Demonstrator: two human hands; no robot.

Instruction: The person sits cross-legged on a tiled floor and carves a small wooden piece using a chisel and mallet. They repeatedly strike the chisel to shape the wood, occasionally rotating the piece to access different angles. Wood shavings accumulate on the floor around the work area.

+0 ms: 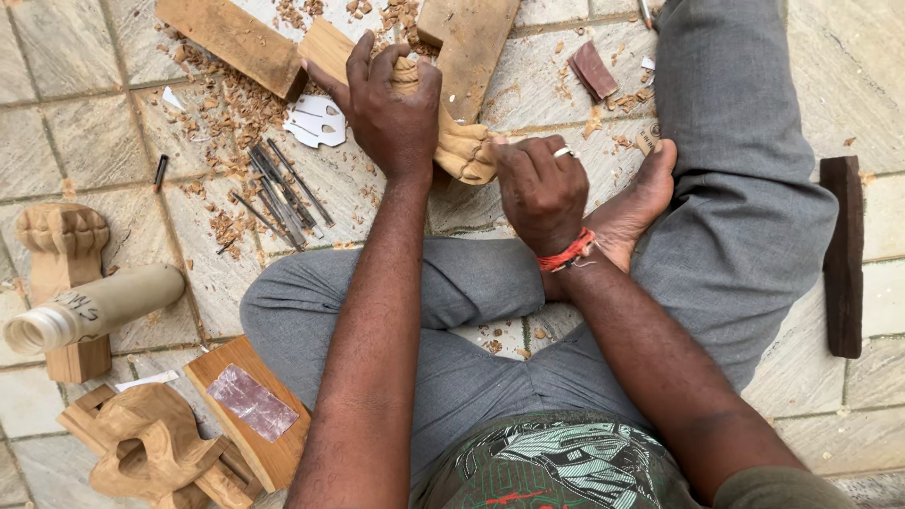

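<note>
the left hand (391, 108) is clenched around the top of a pale carved wooden piece (462, 146) on the stone floor (75, 132); the right hand (539, 188) grips its lower end, just beside the bare foot (636, 203). a slip would likely hit that foot. metal chisels (278, 193) crowd the left; planks (231, 38) hem in the front.

Pale carved wooden figure (459, 141), rounded lobes at lower end, tilted upright over stone-tiled floor (85, 123), near its top edge; upper end gripped, lower end pinched.
</note>
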